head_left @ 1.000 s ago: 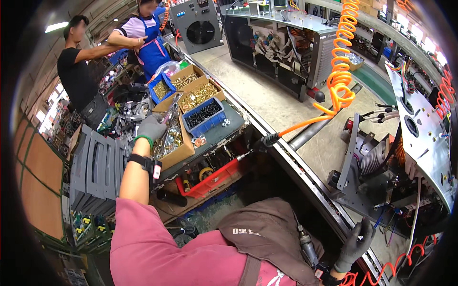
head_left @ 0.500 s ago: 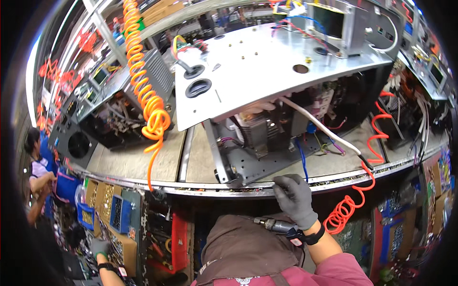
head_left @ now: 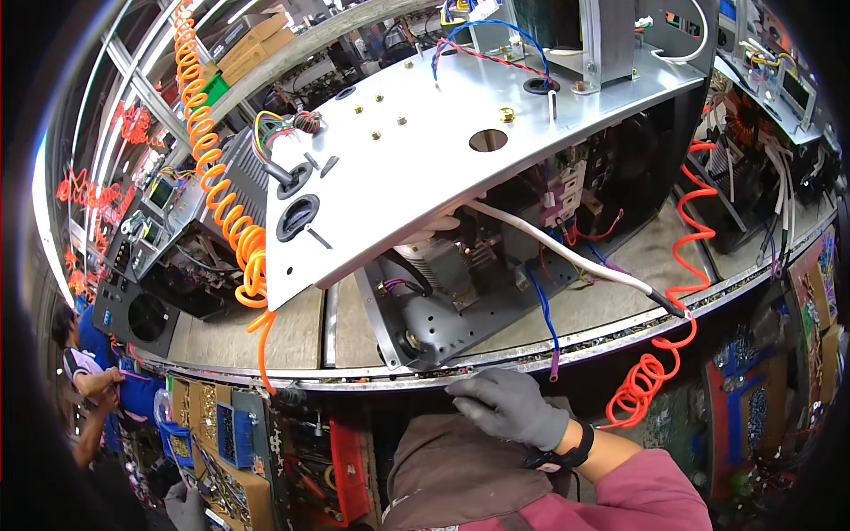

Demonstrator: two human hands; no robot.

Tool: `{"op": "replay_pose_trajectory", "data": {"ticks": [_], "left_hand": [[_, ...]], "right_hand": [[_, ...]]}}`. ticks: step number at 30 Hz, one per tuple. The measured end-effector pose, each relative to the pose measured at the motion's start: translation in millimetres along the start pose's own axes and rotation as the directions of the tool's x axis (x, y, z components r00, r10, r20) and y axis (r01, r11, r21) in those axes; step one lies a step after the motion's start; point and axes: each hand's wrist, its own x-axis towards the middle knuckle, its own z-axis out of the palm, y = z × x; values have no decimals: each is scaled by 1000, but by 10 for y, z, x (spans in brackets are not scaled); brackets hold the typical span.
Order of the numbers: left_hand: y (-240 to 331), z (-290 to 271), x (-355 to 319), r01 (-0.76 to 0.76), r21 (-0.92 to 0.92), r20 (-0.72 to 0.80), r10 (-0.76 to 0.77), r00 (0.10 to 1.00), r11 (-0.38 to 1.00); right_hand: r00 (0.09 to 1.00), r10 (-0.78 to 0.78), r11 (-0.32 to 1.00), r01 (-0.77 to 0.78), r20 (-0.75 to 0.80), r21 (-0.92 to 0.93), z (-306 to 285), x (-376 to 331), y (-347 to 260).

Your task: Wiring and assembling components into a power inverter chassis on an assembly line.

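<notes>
My right hand (head_left: 509,409), in a grey glove, is held just in front of the bench's metal edge, over my brown apron (head_left: 460,473). Its fingers curl to the left, and whatever lies under the palm is hidden. My left hand (head_left: 183,506), also gloved in grey, is low at the far left among parts bins, its fingers dim and hard to read. Ahead stands an open machine chassis (head_left: 443,314) with a shiny metal top plate (head_left: 398,168). From it hang a white cable (head_left: 567,252) and a blue wire (head_left: 544,310), whose purple end hangs past the bench edge.
An orange coiled hose (head_left: 212,168) drops along the plate's left side. A red coiled hose (head_left: 642,389) hangs right of my right hand. A blue bin (head_left: 235,436) of small fasteners and a red tray (head_left: 351,465) sit lower left. Another person (head_left: 88,380) stands far left.
My right hand has moved left and down, its fingers now pointing left. The grey tool seen below it is now hidden. My left hand has moved lower. The view has shifted.
</notes>
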Motion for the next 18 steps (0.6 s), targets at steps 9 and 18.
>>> {"op": "replay_pose_trajectory", "data": {"ticks": [9,18], "left_hand": [[2365,849,-831,41,-802,523,668,529,595],[3307,1345,-784,11,-963,270,959,83,270]], "right_hand": [[945,-253,966,258,206,2,67,197,-513],[976,-4,929,-76,-217,-362,-223,262,-395]]}}
